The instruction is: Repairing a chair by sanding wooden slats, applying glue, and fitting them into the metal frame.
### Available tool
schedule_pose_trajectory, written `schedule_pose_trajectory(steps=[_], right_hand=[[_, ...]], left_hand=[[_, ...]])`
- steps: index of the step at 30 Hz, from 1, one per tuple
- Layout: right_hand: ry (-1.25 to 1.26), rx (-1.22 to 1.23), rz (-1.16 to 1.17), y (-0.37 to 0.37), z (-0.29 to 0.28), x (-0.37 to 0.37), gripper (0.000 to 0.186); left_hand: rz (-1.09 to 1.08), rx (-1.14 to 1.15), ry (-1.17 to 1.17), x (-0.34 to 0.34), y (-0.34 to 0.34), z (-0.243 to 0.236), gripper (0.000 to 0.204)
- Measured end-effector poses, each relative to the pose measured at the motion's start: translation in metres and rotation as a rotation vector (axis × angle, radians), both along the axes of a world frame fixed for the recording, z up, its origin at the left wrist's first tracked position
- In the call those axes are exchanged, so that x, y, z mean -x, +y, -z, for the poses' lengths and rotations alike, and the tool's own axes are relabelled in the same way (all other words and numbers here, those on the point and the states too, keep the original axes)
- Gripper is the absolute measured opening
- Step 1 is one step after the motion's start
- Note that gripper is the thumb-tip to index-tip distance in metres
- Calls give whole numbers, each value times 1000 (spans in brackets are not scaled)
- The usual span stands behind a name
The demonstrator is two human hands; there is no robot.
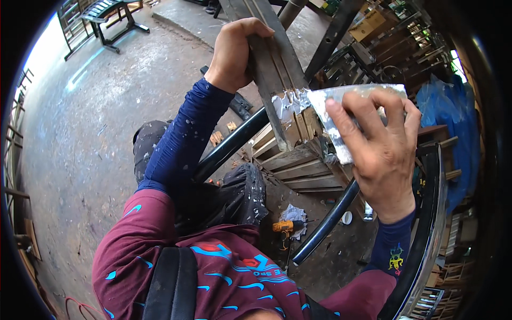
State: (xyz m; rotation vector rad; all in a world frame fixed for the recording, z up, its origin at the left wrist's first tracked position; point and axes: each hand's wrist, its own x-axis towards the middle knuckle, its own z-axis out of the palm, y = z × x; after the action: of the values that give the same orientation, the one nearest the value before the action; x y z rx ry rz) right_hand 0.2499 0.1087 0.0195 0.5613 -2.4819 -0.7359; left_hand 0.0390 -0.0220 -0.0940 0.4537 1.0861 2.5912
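My left hand [233,53] is closed round the edge of a grooved grey-brown wooden beam [285,60], its fingers partly hidden behind the wood. In my right hand [381,146] is a wide, flat putty spreader [332,125], smeared with white paste, fingers spread over its face and thumb out of sight. The spreader's left corner meets or nearly meets the beam's near end. Wet white putty [288,103] covers the grooves there in a ragged patch. Below it, the beam's end shows bare brown wood, with slats [301,169] of the same wooden piece underneath.
Black tubes [230,145] run under the work on both sides. On the floor lie a yellow drill [284,226], a crumpled rag [295,213] and a small white cup [346,217]. A blue plastic sheet [450,120] hangs at right. A cardboard box [368,22] and stacked wood stand behind.
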Motion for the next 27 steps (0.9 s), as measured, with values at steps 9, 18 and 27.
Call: schedule_pose_trajectory(steps=[9,18,27], right_hand=[[-51,-50,14,-6,10,-2,32],[-101,-45,83,-2,10,-7,34],[-76,48,-72,6,11,1,35]], left_hand=[[4,8,19,5,0,2,26],[100,-14,-17,3,17,5,23],[142,32,-30,9,17,10,22]])
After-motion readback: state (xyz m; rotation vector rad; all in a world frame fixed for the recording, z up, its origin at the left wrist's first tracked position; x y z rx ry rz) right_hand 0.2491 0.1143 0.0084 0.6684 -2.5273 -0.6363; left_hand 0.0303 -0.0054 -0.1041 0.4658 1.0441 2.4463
